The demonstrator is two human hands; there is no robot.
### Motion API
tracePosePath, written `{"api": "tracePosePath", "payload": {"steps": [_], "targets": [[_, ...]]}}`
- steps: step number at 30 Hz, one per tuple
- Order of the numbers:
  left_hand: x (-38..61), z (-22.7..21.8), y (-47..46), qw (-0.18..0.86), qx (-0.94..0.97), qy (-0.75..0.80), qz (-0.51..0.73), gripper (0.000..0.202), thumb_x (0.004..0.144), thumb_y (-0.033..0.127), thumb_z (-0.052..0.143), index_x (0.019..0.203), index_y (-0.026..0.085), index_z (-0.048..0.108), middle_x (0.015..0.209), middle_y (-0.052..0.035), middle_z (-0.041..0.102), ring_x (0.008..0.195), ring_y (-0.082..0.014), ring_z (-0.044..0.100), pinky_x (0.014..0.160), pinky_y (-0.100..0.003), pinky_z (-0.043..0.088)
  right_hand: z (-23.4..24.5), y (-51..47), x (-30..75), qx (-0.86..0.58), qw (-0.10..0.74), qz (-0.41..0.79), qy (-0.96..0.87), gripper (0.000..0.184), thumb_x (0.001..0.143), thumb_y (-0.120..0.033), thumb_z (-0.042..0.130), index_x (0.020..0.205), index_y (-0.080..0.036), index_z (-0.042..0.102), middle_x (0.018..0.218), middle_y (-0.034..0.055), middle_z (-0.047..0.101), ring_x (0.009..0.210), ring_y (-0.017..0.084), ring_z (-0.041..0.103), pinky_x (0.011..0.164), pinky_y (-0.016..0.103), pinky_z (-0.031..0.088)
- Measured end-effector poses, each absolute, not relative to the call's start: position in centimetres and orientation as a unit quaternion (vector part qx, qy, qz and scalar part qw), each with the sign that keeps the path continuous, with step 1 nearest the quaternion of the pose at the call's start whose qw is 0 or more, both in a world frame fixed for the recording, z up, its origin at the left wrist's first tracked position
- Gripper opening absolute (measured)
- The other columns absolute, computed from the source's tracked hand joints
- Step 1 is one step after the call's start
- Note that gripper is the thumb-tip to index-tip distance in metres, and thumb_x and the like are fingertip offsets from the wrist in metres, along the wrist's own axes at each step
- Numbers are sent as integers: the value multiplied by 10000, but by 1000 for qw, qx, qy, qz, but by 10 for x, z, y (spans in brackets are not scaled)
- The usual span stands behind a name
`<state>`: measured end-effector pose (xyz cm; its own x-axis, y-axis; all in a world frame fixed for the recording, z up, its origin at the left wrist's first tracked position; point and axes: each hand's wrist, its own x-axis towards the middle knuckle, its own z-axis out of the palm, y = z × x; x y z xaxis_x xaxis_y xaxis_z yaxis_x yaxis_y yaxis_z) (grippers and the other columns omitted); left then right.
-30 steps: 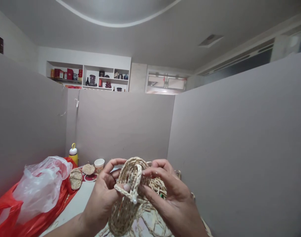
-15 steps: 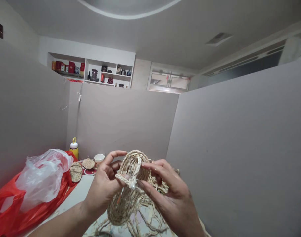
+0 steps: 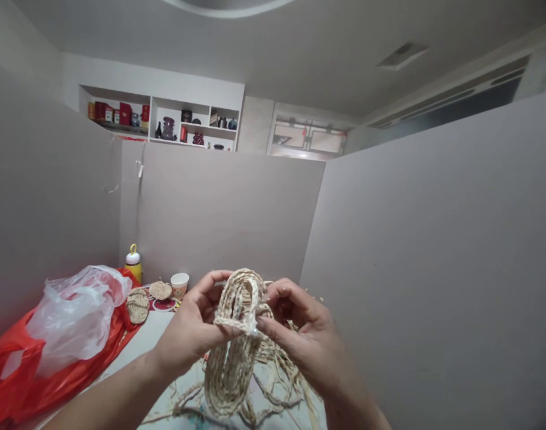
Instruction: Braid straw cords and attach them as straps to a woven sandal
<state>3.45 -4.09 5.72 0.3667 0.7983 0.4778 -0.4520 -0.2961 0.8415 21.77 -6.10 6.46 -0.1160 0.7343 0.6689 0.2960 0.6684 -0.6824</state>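
At six o'clock, the woven straw slipper [image 3: 230, 382] is pinched by the left hand [image 3: 194, 319] near its ten o'clock and the right hand [image 3: 304, 328] near its two. It looks light and pliable, best held by the coiled rim.

We angle both forearms [image 3: 114, 388] inward; our left grip [image 3: 194, 319] clasps, thumb [image 3: 212, 335] laid level, and our right grip [image 3: 302, 325] pinches, fingers [image 3: 290, 291] bent above its thumb.
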Motion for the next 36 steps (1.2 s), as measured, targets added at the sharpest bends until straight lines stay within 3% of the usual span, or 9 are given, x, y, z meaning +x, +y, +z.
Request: {"api": "tracePosePath", "payload": {"steps": [5,9,15,21,29,36], "targets": [[17,63,-31,663,610,60,430,652,599,136,746,1223,195,567,1079,-85,638,949,-202,600,813,-274,461,61,-60,221,-349,565,243,-706,134,770,-224,695,820,-230,571,748,-28,515,619,122,427,568,261,344],[17,65,-28,699,570,81,425,438,709,235,697,1130,171,595,1003,-101,648,856,-188,628,728,-266,482,62,-63,220,-351,557,232,-716,129,768,-194,695,832,-230,589,718,-30,525,610,122,449,561,260,361],[24,61,-22,677,564,160,444,319,664,157,755,941,151,596,814,-52,667,671,-131,630,611,-223,478,59,-59,217,-292,567,190,-747,127,795,-209,724,812,-234,601,806,9,587,651,140,498,555,276,399],[24,60,-24,681,529,200,465,286,595,139,775,822,137,601,719,-24,652,548,-83,580,511,-181,421,54,-57,223,-208,552,194,-784,180,802,-102,705,834,-266,639,775,15,650,738,181,596,617,306,474],[26,61,-27,673,533,213,467,349,563,148,772,852,162,577,685,12,620,538,-78,558,482,-184,348,54,-55,226,-169,572,222,-771,188,771,-99,734,808,-279,692,749,21,688,693,189,618,635,331,522],[27,60,-29,665,543,215,465,379,568,161,775,879,165,558,669,23,584,554,-79,541,487,-193,323,54,-47,226,-152,587,281,-744,177,737,-133,784,758,-270,676,716,5,677,672,166,617,618,285,527]]}}
